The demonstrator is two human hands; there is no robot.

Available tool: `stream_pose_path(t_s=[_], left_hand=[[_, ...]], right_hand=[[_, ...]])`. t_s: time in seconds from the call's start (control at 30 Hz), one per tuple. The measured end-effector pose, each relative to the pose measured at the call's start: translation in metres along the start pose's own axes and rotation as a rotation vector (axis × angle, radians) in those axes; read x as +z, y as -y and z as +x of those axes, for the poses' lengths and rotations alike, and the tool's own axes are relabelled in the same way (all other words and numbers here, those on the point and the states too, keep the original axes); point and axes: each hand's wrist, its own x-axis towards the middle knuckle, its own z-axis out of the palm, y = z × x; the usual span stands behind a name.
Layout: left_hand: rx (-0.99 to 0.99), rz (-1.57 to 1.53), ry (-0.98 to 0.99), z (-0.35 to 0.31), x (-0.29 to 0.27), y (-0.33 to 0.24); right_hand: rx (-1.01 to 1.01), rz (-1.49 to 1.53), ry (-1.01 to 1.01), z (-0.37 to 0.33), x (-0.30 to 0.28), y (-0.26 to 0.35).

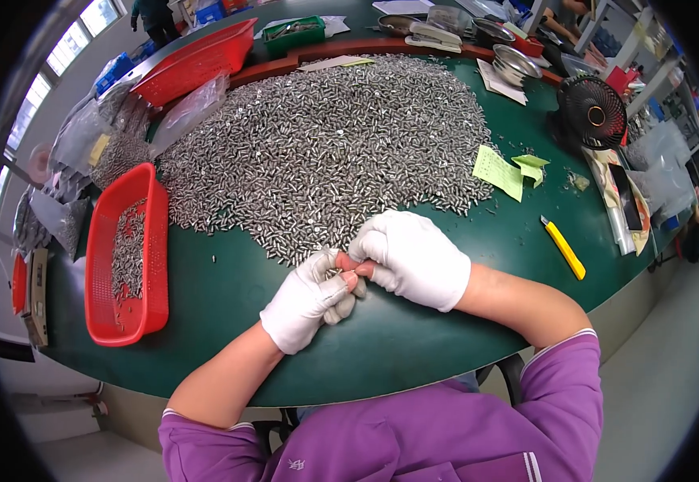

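Both my hands wear white gloves with bare fingertips and meet at the near edge of a wide pile of small metal pins (325,136). My left hand (305,301) is closed, its curled fingers around a few of the metal pins. Close against it, my right hand (415,259) has thumb and fingertips pinched together at the left fingertips. Whatever sits in that right pinch is too small and covered to make out. On the left, a red plastic basket (157,265) has more metal pins (128,253) in it.
A yellow utility knife (564,247) and yellow-green paper slips (499,172) lie right of the pile on the green table (413,353). A black fan (593,112) stands farther back. Bagged parts (100,140) and a larger red basket (197,68) occupy the far left.
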Motion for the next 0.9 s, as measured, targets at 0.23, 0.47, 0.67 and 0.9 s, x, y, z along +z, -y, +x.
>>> stream_pose_path(t_s=[0.23, 0.47, 0.67, 0.9], left_hand=[[0.068, -0.07, 0.012, -0.001, -0.004, 0.004], [0.019, -0.084, -0.029, -0.002, 0.002, -0.002], [0.152, -0.172, -0.022, 0.0, -0.002, 0.004], [0.106, -0.34, -0.077, 0.002, -0.008, 0.007]], right_hand=[[0.06, -0.202, 0.046, 0.002, 0.008, -0.017], [0.045, -0.306, 0.108, -0.001, 0.008, -0.021], [0.056, -0.277, 0.015, -0.002, 0.011, -0.023], [0.06, -0.31, 0.078, -0.001, 0.008, -0.023]])
